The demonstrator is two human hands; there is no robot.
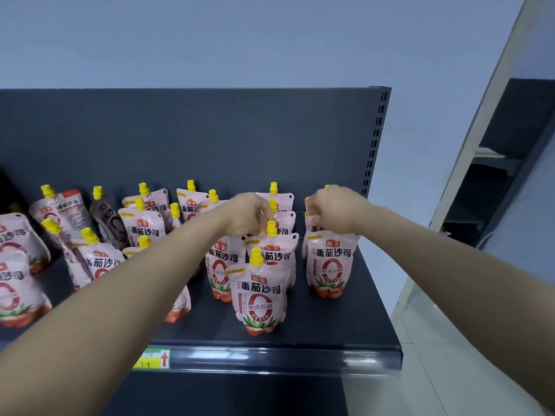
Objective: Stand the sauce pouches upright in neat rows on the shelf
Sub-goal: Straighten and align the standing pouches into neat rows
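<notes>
While both hands work the right end of the shelf (345, 319), the step is straightening rows: left hand (249, 214) fingers curled at a pouch (216, 265) top, right hand (333, 208) pinched at the rightmost pouch (329, 262); exact grip unclear. Roughly eighteen pouches visible, left ones leaning. Next: square these, then the left cluster.

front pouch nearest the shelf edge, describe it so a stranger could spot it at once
Start at the dark shelf and its front lip. Just behind the lip, right of the yellow price tag, stands the front pouch. It stands alone ahead of its row, yellow cap fully visible, untouched by either hand.
</notes>
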